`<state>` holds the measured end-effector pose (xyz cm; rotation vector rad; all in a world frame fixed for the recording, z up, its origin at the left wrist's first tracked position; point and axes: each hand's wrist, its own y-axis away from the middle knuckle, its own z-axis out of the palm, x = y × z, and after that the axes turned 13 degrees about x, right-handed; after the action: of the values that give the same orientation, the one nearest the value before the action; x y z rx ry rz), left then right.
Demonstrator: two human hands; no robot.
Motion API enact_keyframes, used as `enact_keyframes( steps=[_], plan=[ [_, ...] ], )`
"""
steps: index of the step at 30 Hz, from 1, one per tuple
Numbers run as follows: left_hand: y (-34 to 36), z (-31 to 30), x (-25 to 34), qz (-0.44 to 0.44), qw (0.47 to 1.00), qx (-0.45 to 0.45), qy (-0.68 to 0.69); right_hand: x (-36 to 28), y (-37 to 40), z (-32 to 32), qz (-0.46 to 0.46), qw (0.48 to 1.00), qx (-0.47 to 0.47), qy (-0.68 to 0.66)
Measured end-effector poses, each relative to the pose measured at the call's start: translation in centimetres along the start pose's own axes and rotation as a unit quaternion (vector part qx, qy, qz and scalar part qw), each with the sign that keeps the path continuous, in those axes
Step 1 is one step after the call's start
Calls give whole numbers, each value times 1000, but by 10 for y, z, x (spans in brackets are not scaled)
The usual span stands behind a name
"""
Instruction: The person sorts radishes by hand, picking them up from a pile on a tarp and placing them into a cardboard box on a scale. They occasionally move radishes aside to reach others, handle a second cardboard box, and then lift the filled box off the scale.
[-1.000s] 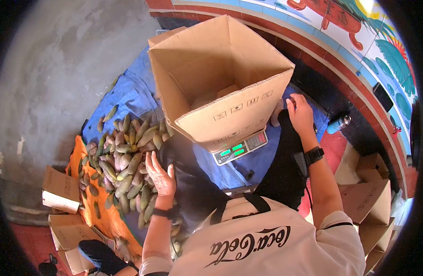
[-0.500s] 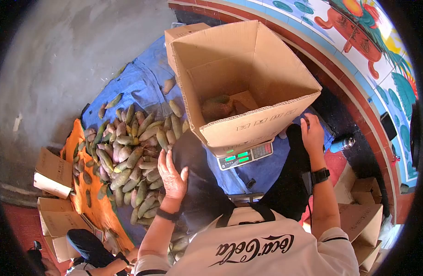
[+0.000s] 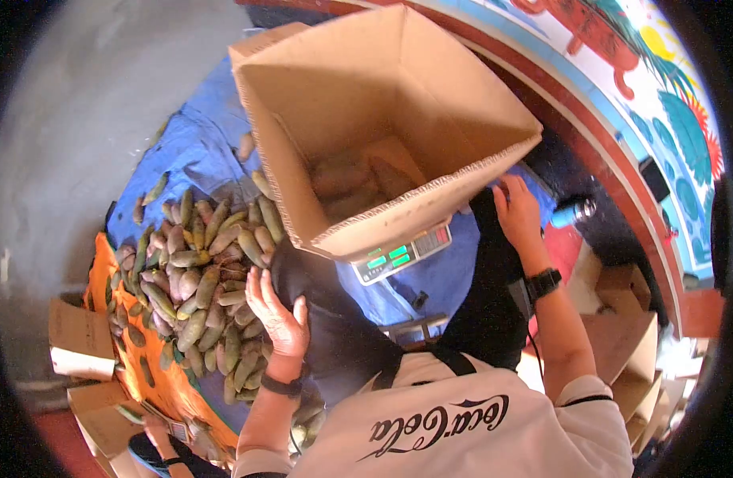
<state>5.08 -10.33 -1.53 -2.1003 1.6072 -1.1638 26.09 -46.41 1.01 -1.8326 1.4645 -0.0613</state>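
Vegetables [image 3: 206, 288], thick and elongated, green shading into purplish pink, lie heaped on a wide blue plastic sheet [image 3: 211, 103] to the person's left, with some smaller ones strewn over an orange sheet [image 3: 163, 390] beside it. The left hand [image 3: 280, 323] is the nearer by far: it stands at the heap's right edge, alongside the left thigh in black trousers [image 3: 323, 295], fingers straight and spread, thumb well apart, nothing held. Just beyond its fingertips lies one green vegetable [image 3: 252, 248], its long axis slanting from the far left towards the near right, so that its near end points at the fingers (whether they touch it, I cannot tell). Forward and to the right of this hand, across the thigh, a tall brown cardboard box [image 3: 398, 221] with its top uncovered sits on a pale digital scale [image 3: 398, 253] with green-lit displays; blurred dark shapes show at the box's bottom. The right hand [image 3: 518, 211] is over the right knee, near the box's right corner and well apart from the heap, fingers loosely extended, with nothing visible in its grasp. Past it stands a blue bottle [image 3: 572, 213].
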Motion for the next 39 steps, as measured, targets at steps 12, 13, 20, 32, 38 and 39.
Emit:
enact_keyframes(
  steps=[12, 13, 20, 32, 38, 39],
  plan=[
    [-41, -9, -21, 59, 998, 11, 18, 3, -3, 11, 29, 999, -14, 14],
    [-50, -10, -20, 77, 997, 11, 12, -2, -5, 9, 25, 1000, -5, 4],
    [-43, 11, -28, 79, 994, -56, 52, -2, 0, 12, 53, 998, 16, -10],
    [-57, 15, -2, 138, 982, -127, -11, 6, 5, 10, 57, 998, 12, -32],
    [-59, 20, 3, 121, 987, -104, -32, 7, 2, 13, 52, 996, 35, -62],
    [-57, 20, 0, 136, 984, -94, -59, 8, 1, 12, 52, 996, 35, -62]
  ],
)
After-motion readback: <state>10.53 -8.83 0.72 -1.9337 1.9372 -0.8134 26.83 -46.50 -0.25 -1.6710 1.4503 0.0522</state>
